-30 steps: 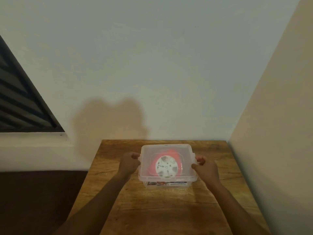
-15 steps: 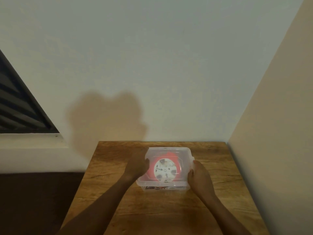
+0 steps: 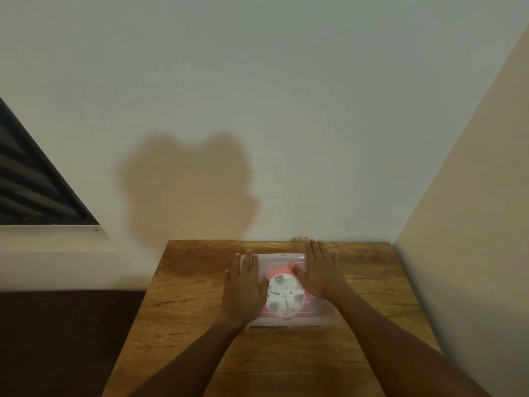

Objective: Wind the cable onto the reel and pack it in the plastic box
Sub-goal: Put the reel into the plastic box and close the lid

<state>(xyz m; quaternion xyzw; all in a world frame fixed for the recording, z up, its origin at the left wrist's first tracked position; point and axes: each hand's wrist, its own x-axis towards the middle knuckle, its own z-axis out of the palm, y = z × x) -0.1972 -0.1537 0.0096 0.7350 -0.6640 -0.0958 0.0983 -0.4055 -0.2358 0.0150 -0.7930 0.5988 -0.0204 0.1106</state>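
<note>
Wooden worktop (image 3: 186, 325), forearms reaching in from the near edge. Clear plastic box (image 3: 320, 318) at its middle, lid (image 3: 282, 260) on. Left hand (image 3: 243, 290) flat on the lid's left side, fingers spread, gripping nothing; right hand (image 3: 322, 272) likewise on the right. Between them, white reel (image 3: 284, 296) with red cable (image 3: 282, 267) inside. Pale wall (image 3: 257, 96) behind.

Dim, warm indoor lighting. Soft-edged shadow on wall (image 3: 186, 190) behind bench (image 3: 200, 282). White reel face (image 3: 284, 296) overexposed. Image soft overall; wide-angle distortion slants edges.
</note>
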